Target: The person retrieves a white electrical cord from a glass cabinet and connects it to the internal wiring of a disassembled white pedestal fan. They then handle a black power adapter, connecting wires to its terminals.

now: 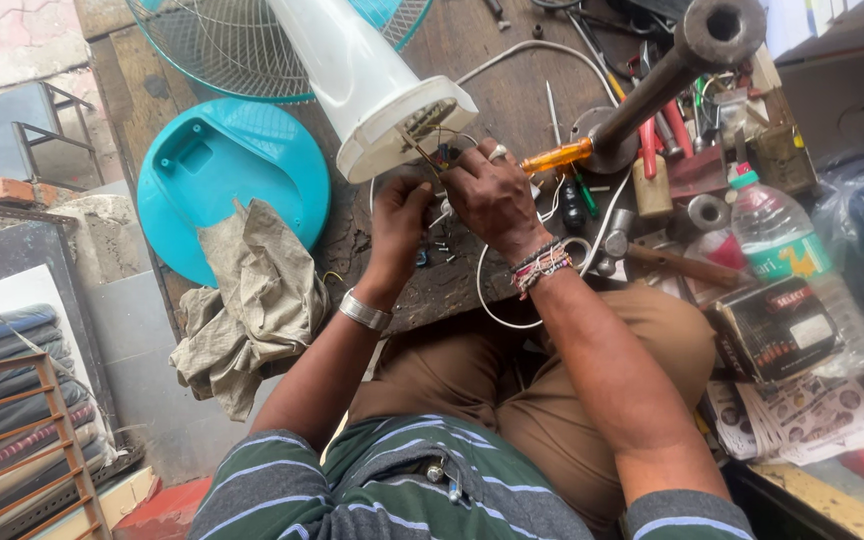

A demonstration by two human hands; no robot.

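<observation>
A white fan motor housing (pixel 362 75) lies on the dark wooden bench (pixel 492 70), its open end toward me with wires spilling out. My left hand (pixel 399 215), with a metal bracelet on the wrist, pinches the wires just below that opening. My right hand (pixel 492 195), with thread bands on the wrist and a ring on one finger, grips a screwdriver with an orange handle (pixel 555 157); its tip points into the housing's opening. A white cable (pixel 497 300) loops under my right wrist.
A turquoise fan base (pixel 217 170) and a crumpled beige rag (pixel 252 290) lie to the left, a wire fan grille (pixel 222 45) behind. A heavy metal pipe (pixel 667 75), pliers, a hammer (pixel 672 262), a plastic bottle (pixel 782 250) and a dark box (pixel 777 325) crowd the right.
</observation>
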